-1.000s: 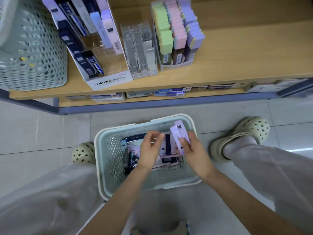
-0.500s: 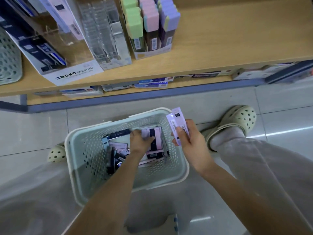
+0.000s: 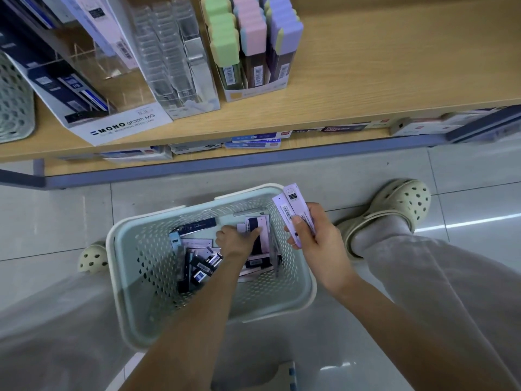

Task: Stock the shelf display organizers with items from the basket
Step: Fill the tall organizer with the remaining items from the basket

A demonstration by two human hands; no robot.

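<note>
The basket [image 3: 152,266] is matt perforated plastic. The shelf [image 3: 394,66] shows smooth wood grain, the organizer [image 3: 169,60] on it clear glossy plastic. The floor tiles [image 3: 56,221] are glossy.

The basket [image 3: 146,258] is pale mint with a regular grid of holes and a cream rim; the loose packs [image 3: 197,266] in it are black, lilac and pink, one light blue; the held packs [image 3: 293,210] are lilac with black-and-white barcodes; the clogs [image 3: 400,201] are cream, dotted with round holes; the trousers [image 3: 451,277] are pale grey; the shelf [image 3: 380,66] is light wood grain, edged blue-grey; the box [image 3: 124,127] is white with black lettering; the tall packs [image 3: 251,38] are green, pink and purple.
</note>
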